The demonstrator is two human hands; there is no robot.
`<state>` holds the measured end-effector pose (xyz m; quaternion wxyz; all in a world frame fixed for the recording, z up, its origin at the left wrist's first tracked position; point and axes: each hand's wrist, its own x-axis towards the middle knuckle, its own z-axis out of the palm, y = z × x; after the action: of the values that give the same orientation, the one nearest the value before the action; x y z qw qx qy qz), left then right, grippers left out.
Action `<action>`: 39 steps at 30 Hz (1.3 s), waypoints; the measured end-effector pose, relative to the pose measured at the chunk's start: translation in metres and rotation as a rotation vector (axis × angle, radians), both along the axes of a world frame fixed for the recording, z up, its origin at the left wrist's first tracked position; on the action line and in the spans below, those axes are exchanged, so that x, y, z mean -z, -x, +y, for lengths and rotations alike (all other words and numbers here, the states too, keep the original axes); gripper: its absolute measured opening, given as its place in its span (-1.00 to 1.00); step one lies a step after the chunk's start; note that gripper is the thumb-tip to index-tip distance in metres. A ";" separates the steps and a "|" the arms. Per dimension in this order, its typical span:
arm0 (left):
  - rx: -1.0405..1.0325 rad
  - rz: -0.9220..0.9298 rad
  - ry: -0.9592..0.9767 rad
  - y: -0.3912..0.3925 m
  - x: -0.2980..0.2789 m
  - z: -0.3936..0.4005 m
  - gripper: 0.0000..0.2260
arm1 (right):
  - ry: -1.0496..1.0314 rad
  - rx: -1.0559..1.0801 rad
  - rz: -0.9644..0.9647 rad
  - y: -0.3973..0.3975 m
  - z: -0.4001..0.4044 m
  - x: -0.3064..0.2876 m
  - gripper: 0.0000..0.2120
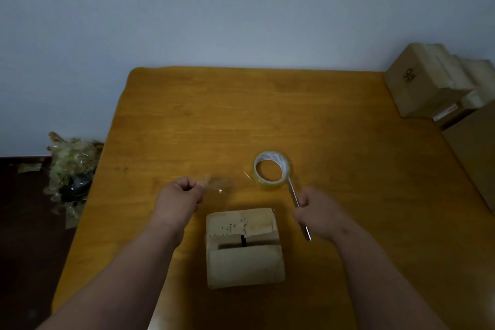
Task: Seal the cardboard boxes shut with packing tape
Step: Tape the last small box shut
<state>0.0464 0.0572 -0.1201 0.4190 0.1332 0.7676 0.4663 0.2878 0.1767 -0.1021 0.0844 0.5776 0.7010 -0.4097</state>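
A: Current step?

B: By appearance, a cut strip of clear tape (217, 185) is ready for application. The cardboard box (244, 248) sits on the desk (348, 169) between the forearms, flaps still gapped. The tape roll (272, 170) lies just beyond it.

A: Hand status?

B: Left hand (181, 194): fingers curled, pinching the blurred strip. Right hand (314, 211): closed around a metal blade tool (294, 195).

A: Next move?

B: Probably press the flaps closed, then lay the strip across the seam.
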 end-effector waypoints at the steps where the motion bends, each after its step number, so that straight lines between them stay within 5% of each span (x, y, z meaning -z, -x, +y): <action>1: -0.001 -0.002 -0.001 0.000 0.000 0.000 -0.84 | -0.043 -0.003 0.063 0.007 0.002 -0.007 -0.83; 4: 0.004 -0.006 0.004 0.000 -0.001 0.000 -0.84 | -0.094 -0.104 0.128 0.031 0.004 -0.020 -0.88; 10: -0.013 0.017 0.018 0.005 -0.002 -0.001 -0.84 | -0.127 -0.315 -0.053 0.062 0.007 -0.017 -0.92; 24: 0.044 0.019 0.017 -0.005 -0.009 0.007 -0.88 | -0.187 -0.355 -0.169 0.102 0.021 -0.001 -0.93; 39: 0.144 0.127 -0.005 -0.020 -0.018 0.019 -0.89 | -0.017 -0.559 -0.290 0.129 0.016 0.006 -0.68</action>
<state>0.0665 0.0762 -0.1017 0.4016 0.2182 0.7799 0.4276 0.1585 0.1923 -0.1084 0.2878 0.4154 0.8169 -0.2780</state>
